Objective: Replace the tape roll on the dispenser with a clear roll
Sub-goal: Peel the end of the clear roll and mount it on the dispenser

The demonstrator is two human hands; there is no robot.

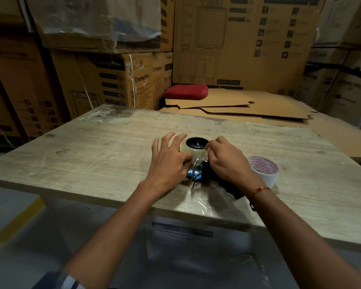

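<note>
Two hands work at mid-table (92, 142) over the dispenser (204, 174), lying handle-toward-wearer. The clear roll (193, 150) sits on its hub at the far end. Left hand (169, 161) splayed, steadying; right hand (225, 159) pinches the roll's near edge. White printed roll (265, 171) lies rightward.

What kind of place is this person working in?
Probably a warehouse or stockroom: stacked printed cartons line the walls, flattened cardboard sheets lie behind a worn wooden table, and a tape dispenser is being loaded.
</note>
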